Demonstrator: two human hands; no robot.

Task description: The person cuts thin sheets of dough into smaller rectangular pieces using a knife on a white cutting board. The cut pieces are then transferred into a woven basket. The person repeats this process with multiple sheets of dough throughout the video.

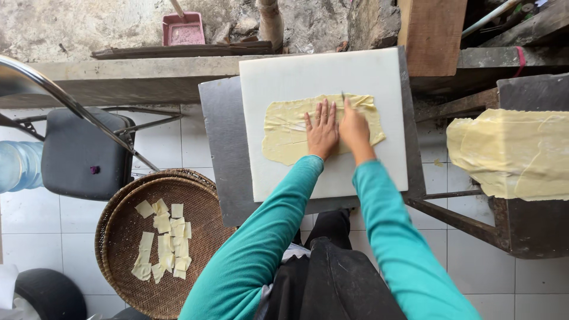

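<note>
two dough sheets — one board

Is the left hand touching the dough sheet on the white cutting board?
Touching. The head view shows the left hand pressed flat, fingers spread, on the pale yellow dough sheet, with no gap visible beneath the palm.

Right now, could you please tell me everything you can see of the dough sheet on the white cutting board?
The dough sheet is pale yellow, thin and roughly rectangular with ragged edges, lying flat across the white cutting board. It looks soft, with faint creases. The left hand presses flat on it, fingers spread. The right hand rests on it beside, holding a slim blade whose tip meets its far edge.
</note>
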